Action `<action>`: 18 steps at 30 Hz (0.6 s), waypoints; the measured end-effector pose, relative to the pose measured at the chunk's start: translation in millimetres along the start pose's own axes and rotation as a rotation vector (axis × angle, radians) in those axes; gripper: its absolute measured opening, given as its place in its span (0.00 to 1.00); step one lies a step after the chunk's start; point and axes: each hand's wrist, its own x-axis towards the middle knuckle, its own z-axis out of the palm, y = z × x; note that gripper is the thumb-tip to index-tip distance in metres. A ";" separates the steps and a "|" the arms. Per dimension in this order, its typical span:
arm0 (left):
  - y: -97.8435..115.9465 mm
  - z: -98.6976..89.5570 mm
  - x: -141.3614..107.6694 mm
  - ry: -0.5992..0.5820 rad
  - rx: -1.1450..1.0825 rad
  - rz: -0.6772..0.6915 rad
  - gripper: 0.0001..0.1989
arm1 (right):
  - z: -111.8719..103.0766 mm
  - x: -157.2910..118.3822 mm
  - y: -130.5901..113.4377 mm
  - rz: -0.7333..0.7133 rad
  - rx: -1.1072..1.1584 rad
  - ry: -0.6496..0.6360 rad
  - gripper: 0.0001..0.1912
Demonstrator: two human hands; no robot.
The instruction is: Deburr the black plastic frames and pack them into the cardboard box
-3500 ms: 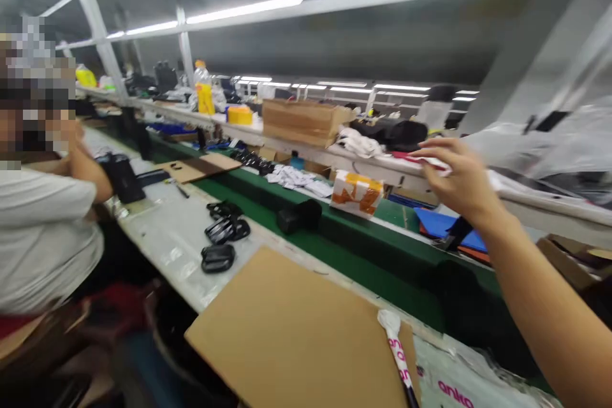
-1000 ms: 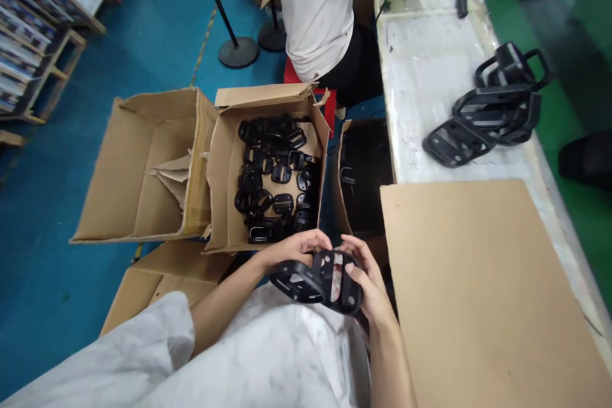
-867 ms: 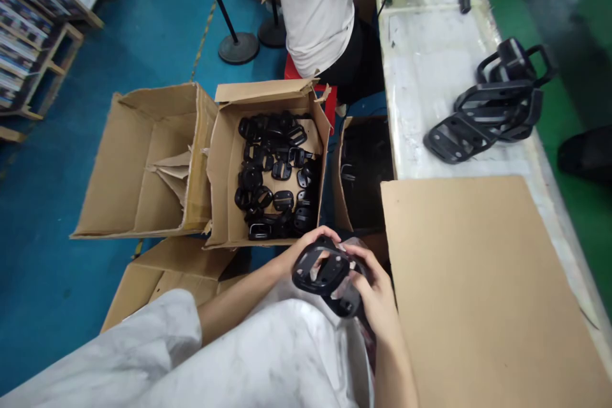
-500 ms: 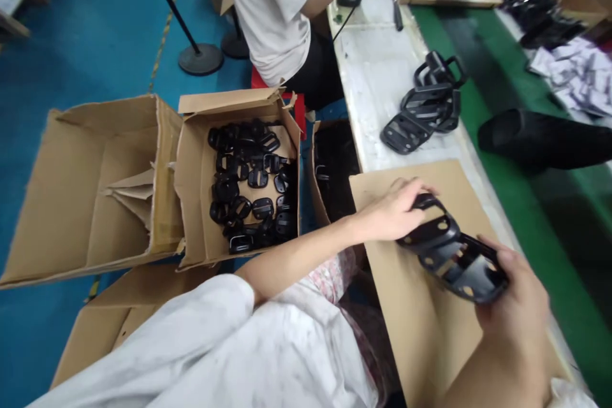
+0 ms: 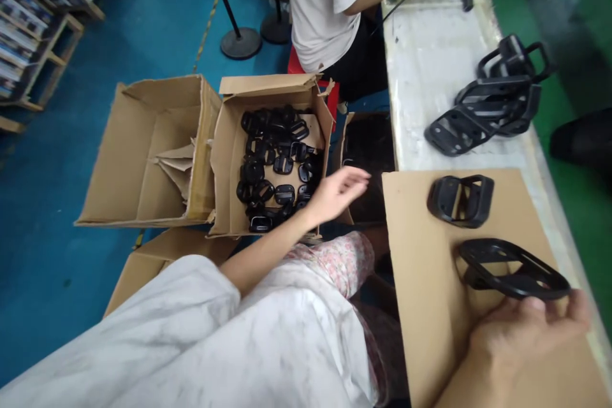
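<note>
My right hand (image 5: 530, 331) grips the near edge of a black plastic frame-like part (image 5: 514, 268) with a large opening, tilted over a cardboard sheet (image 5: 425, 306). A second black part (image 5: 461, 201), blocky with a slot through it, rests on the sheet just beyond. My left hand (image 5: 337, 194) hangs in the air beside the sheet, near the right wall of an open carton; its fingers are loosely extended, and I see nothing in them. Inside that carton (image 5: 224, 178) lie many small black looped parts (image 5: 284, 166).
Several black bracket-like parts (image 5: 492, 102) lie together on the white bench (image 5: 421, 57). A co-worker in a white shirt (image 5: 329, 6) sits at the far end. Another open carton (image 5: 129, 146) stands at the left, and a darker box (image 5: 368, 159) sits against the bench.
My left hand has let go of a black part and moved left off the sheet. That part now lies on the cardboard, while my right hand keeps the other one. The view has shifted left.
</note>
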 end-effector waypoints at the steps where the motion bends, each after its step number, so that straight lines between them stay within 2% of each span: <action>1: -18.4 -31.8 -8.9 0.035 0.064 -0.107 0.15 | -2.3 0.0 -0.2 -0.025 0.052 0.062 0.40; 3: -60.0 -89.3 -25.6 0.064 0.381 -0.335 0.16 | -7.8 -2.7 -5.3 -0.096 0.100 0.254 0.33; 4: -81.0 -112.5 -33.5 0.013 0.591 -0.483 0.19 | -10.3 -6.2 -10.8 -0.162 0.077 0.355 0.30; 5: -101.0 -130.7 -41.5 -0.072 0.785 -0.635 0.26 | -12.2 -11.6 -18.9 -0.233 0.044 0.449 0.25; 7: -135.6 -151.7 -57.0 -0.146 0.894 -0.775 0.46 | -12.4 -28.6 -43.1 -0.314 -0.009 0.522 0.14; 8: -149.8 -155.2 -64.2 -0.197 0.924 -0.818 0.55 | -9.9 -40.1 -58.9 -0.288 -0.011 0.481 0.11; 10: -171.9 -152.5 -76.3 -0.296 0.950 -0.855 0.65 | 1.8 -66.9 -94.1 -0.085 0.020 0.228 0.11; 11: -180.3 -148.2 -80.6 -0.346 0.966 -0.861 0.67 | 11.3 -80.8 -111.0 0.037 0.039 0.106 0.10; 12: -187.2 -143.2 -83.6 -0.389 0.983 -0.859 0.67 | 23.3 -94.1 -125.9 0.149 0.024 -0.091 0.09; 14: -197.2 -134.1 -85.3 -0.451 1.012 -0.835 0.63 | 53.9 -116.8 -146.5 0.307 0.026 -0.568 0.10; 15: -200.8 -130.9 -84.4 -0.473 1.019 -0.820 0.60 | 71.9 -125.9 -151.5 0.342 0.065 -0.744 0.10; 16: -203.4 -129.2 -82.6 -0.491 1.022 -0.809 0.56 | 90.9 -133.5 -153.4 0.362 0.107 -0.893 0.11; 18: -205.9 -130.8 -77.6 -0.505 1.019 -0.811 0.48 | 129.7 -145.8 -150.1 0.372 0.179 -1.021 0.12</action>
